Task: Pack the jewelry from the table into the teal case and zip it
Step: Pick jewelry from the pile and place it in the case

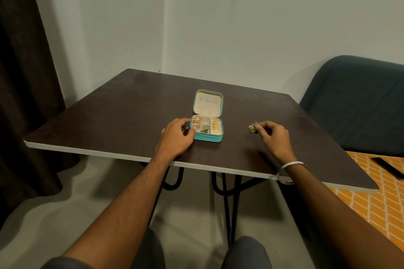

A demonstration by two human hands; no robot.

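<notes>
The table (109,116) is dark brown with a pale edge, set into a corner of pale walls; black hairpin legs (227,203) show beneath it. A dark curtain (21,72) hangs to the left. A dark teal chair (358,105) stands just beyond the right edge of the table, and an orange patterned mat (376,207) lies on the floor in front of it, with a flat black object (388,167) resting on it. The case (207,136) sits near the middle of the table, open, with its lid (208,102) tilted back away from the person and showing a cream lining with three small tabs. The base is divided into cream compartments: gold pieces (196,120) lie in the rear left compartment, a row of gold rings (215,125) occupies the right column, and a green-and-gold piece (204,131) lies in the front middle compartment. The left hand (177,135) rests against the left wall of the case, fingers curled at its front left corner; whether it is gripping the case cannot be told. The right hand (272,135) is well to the right of the case, pinching a small gold-and-green jewel (252,129) between thumb and fingertips, low over the table. A silver bangle (291,170) circles the right wrist.
</notes>
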